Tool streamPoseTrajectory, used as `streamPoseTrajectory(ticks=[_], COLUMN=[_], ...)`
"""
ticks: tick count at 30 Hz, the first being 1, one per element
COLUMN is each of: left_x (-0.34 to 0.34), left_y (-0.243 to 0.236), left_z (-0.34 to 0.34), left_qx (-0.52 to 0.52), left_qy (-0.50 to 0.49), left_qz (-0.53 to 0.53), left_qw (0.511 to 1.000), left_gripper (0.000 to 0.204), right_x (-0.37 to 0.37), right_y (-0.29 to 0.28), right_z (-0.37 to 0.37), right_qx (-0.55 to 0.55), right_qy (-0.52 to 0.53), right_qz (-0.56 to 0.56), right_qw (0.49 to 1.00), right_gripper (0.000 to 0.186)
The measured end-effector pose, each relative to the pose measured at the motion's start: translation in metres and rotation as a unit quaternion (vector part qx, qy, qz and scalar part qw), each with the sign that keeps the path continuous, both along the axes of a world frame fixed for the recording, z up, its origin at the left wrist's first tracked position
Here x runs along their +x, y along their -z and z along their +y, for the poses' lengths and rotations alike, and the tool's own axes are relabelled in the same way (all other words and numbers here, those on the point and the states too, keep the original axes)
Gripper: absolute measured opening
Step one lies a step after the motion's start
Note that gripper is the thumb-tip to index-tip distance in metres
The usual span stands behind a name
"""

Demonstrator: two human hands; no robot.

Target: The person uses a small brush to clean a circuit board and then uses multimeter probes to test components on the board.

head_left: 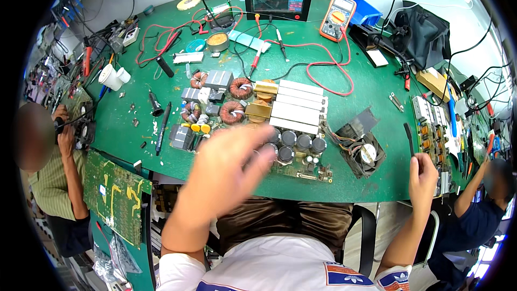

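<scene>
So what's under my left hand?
Your left hand covers part of the circuit board. Black capacitors show to its right, yellow discs to its upper left; anything directly beneath is hidden.

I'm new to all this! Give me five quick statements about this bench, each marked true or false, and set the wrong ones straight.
1. The right hand holds a thin black tool. True.
2. The fan lies right of the central board. True.
3. The left hand shows over the fan. False: it shows over the central board.
4. The tabletop is green. True.
5. The multimeter is left of the screen. False: it is to the right.
</scene>
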State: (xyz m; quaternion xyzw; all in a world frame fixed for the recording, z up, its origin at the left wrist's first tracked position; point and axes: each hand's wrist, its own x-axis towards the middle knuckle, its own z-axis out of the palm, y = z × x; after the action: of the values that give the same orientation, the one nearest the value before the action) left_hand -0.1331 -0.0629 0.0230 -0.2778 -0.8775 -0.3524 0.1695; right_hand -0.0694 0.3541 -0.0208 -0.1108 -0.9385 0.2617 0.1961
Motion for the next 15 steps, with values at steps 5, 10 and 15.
streamPoseTrajectory(ticks=[5, 10, 15], left_x=[-0.107, -0.211, -0.277], left_y=[-0.012, 0.012, 0.033], left_z=[-0.020, -0.014, 0.029], left_qx=[-0.027, -0.173, -0.211], left_qy=[-0.092, -0.102, -0.072], left_qz=[-0.075, -0.114, -0.100], left_qw=[0.993, 0.973, 0.970], left_gripper=[0.025, 0.031, 0.036], right_x=[-0.033, -0.025, -0.017], right_y=[0.037, 0.048, 0.060], right_z=[0.008, 0.002, -0.004], right_qx=[0.077, 0.088, 0.094], right_qy=[-0.007, -0.015, 0.005], right_qz=[0.039, 0.052, 0.084], right_qw=[0.996, 0.995, 0.992], right_gripper=[0.024, 0.026, 0.029])
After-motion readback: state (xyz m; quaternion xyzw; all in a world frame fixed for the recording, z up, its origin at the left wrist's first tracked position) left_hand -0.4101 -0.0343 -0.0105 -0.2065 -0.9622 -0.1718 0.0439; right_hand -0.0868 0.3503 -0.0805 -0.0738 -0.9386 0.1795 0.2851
